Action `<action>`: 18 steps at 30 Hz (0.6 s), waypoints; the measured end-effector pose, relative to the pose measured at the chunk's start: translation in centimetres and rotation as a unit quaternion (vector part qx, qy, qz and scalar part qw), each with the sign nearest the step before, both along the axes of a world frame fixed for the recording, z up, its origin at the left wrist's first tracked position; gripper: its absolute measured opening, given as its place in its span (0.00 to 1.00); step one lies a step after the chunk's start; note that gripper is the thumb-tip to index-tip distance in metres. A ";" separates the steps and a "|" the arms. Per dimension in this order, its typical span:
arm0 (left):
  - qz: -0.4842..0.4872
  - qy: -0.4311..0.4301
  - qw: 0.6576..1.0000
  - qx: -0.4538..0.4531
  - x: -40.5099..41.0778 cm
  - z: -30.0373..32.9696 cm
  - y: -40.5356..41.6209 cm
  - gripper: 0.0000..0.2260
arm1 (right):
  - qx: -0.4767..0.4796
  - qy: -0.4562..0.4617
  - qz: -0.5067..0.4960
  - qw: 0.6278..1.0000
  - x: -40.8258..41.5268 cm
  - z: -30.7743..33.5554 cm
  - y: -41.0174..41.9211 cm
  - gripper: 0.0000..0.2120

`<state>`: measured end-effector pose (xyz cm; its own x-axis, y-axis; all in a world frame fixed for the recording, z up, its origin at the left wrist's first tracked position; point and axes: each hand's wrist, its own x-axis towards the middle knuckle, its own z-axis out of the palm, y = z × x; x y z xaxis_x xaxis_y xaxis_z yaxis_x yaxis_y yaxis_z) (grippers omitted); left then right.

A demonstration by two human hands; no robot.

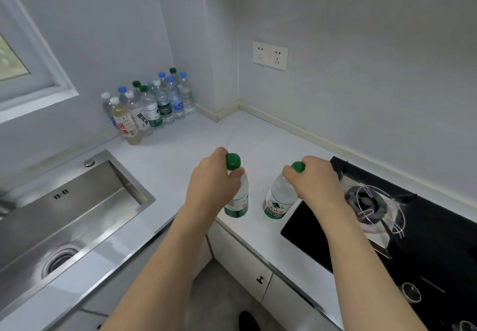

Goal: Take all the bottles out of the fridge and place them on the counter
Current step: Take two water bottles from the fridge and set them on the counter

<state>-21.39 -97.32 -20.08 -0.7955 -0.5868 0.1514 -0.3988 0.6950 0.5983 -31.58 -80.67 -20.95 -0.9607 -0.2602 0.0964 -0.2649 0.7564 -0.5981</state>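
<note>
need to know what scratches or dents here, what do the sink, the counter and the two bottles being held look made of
Sink: brushed stainless steel, going by the grey sheen.
Counter: smooth, glossy white, perhaps stone or composite; hard to tell.
Left-hand bottle and right-hand bottle: thin clear plastic, green plastic caps, printed labels.

A clear bottle [236,196] with a green cap and a green and white label is gripped by the left hand [214,183]; a matching green-capped bottle [280,196] is held by the right hand [316,178]. Right of that hand a black hob [426,227] is seen. Beyond the left hand, blue, white and green caps are shown on the clustered bottles [152,103]. The counter [180,155] is white, the sink [77,214] steel grey.
</note>
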 end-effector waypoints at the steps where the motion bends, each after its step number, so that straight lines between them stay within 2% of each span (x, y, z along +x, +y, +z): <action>1: 0.004 0.000 1.000 -0.002 -1.1 0.0 -0.9 0.11 | -0.008 -0.004 0.000 1.000 -1.2 -0.1 -0.9 0.17; 18: 0.045 -0.024 0.999 0.001 -13.8 -0.2 -9.5 0.12 | -0.043 -0.017 0.043 0.998 -16.0 -0.7 -10.5 0.19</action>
<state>-35.20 -106.79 -20.32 -0.7463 -0.6559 0.1133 -0.4873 0.6544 0.5782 -47.62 -91.18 -21.69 -0.9382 -0.3344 0.0888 -0.3047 0.6770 -0.6699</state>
